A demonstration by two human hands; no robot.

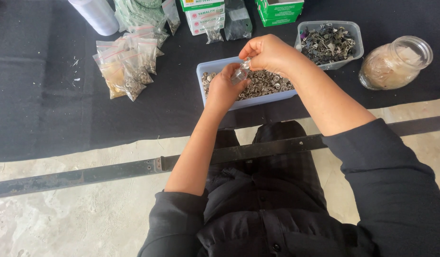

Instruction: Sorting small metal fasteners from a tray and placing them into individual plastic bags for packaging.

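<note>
A small clear plastic bag (241,72) with metal pieces in it is held between both my hands. My left hand (223,89) grips its lower part from below. My right hand (267,51) pinches its top edge. Both hands hover over a pale blue rectangular tray (204,69) filled with small silver metal snap buttons (267,82), on a black cloth.
A pile of filled small bags (127,64) lies to the left. A clear tub of dark metal parts (328,44) and a glass jar (396,63) stand at the right. Green-and-white boxes (278,10), a white roll (95,15) and a black belt (148,166) are nearby.
</note>
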